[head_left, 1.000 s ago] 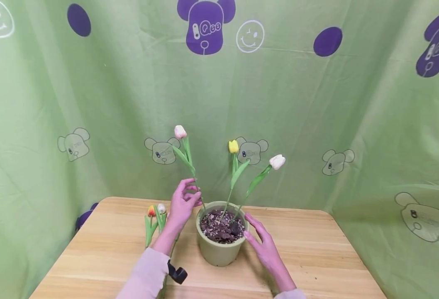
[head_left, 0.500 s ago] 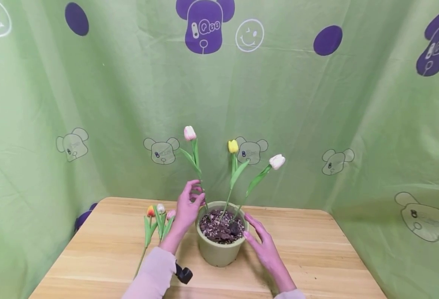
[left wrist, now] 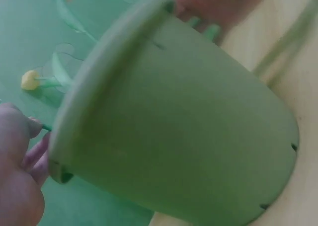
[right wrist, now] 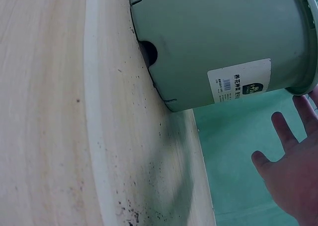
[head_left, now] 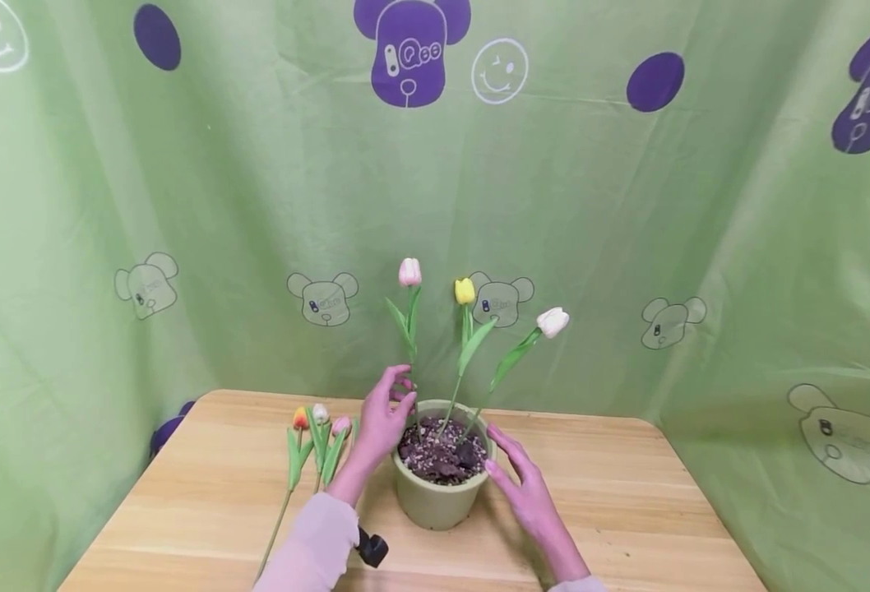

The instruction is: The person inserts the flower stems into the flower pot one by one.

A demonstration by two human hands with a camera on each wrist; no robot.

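A green plastic pot (head_left: 435, 507) filled with dark, speckled soil (head_left: 438, 464) stands on the table. My left hand (head_left: 383, 423) pinches the stem of a pink tulip (head_left: 409, 272), which stands nearly upright at the pot's left side, its lower end in the soil. A yellow tulip (head_left: 465, 290) and a pale pink tulip (head_left: 552, 321) also rise from the soil, the pale one leaning right. With fingers spread, my right hand (head_left: 527, 489) touches the pot's right rim. The right wrist view shows that hand (right wrist: 298, 171) beside the rim and a white label (right wrist: 241, 81) on the wall.
Several loose tulips, among them an orange one (head_left: 300, 418), a white one (head_left: 320, 413) and a pink one (head_left: 341, 425), lie left of the pot, partly behind my left arm. Soil crumbs (right wrist: 131, 213) dot the wooden table (head_left: 627, 510). A patterned green curtain (head_left: 590, 205) hangs behind.
My left hand has moved right with the pink tulip, whose bloom has swung from leaning left to nearly upright. The right hand has stayed at the rim.
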